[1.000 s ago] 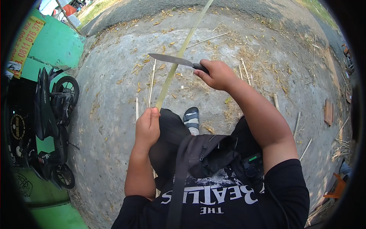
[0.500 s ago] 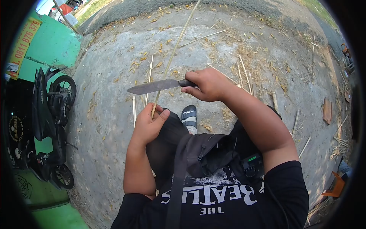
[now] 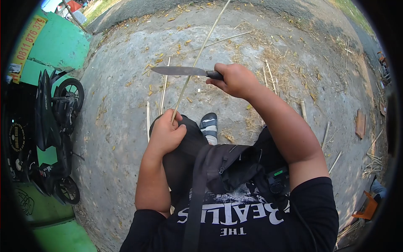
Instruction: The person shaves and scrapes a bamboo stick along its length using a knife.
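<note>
My left hand [image 3: 167, 132] is closed around the lower end of a long, thin pale strip [image 3: 203, 46], which slants up and away past the top edge of the view. In my right hand [image 3: 237, 80] is the dark handle of a knife [image 3: 178, 71], its broad blade pointing left. The blade crosses the strip a little beyond my left hand; whether they touch cannot be made out. Beneath the strip, other pale sticks [image 3: 165, 86] lie on the concrete ground near my left knee.
A black motorcycle [image 3: 50, 117] stands at the left beside a green wall [image 3: 58, 42]. Dry leaves and shavings [image 3: 289, 63] are scattered over the ground. A brick-coloured block [image 3: 360, 124] and more sticks [image 3: 372, 164] lie at the right. My sandalled foot [image 3: 209, 126] is in the middle.
Since a second ago the strip has turned from its broad face to a narrow edge. The knife moved nearer my left hand, then back away along the strip.
</note>
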The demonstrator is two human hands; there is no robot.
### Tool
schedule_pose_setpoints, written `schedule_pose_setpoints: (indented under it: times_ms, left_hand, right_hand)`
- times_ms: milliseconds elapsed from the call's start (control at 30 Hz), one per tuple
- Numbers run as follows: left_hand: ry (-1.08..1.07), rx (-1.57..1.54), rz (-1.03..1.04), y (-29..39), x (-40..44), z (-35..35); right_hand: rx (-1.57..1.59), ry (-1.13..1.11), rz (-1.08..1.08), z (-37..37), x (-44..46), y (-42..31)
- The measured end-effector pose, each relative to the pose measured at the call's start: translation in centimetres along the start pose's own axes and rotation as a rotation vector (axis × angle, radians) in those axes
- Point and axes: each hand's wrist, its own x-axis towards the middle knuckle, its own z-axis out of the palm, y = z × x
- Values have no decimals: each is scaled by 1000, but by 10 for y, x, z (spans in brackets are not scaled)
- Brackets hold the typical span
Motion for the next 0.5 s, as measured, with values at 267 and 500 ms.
schedule_pose_setpoints:
  times_ms: [267, 500]
  left_hand:
    - [-161, -270, -65, 18, 5, -3]
    - [-208, -322, -122, 17, 28, 3]
  right_hand:
    - [-86, 83, -109, -2, -8, -12]
    - [-172, 61, -38, 5, -11, -9]
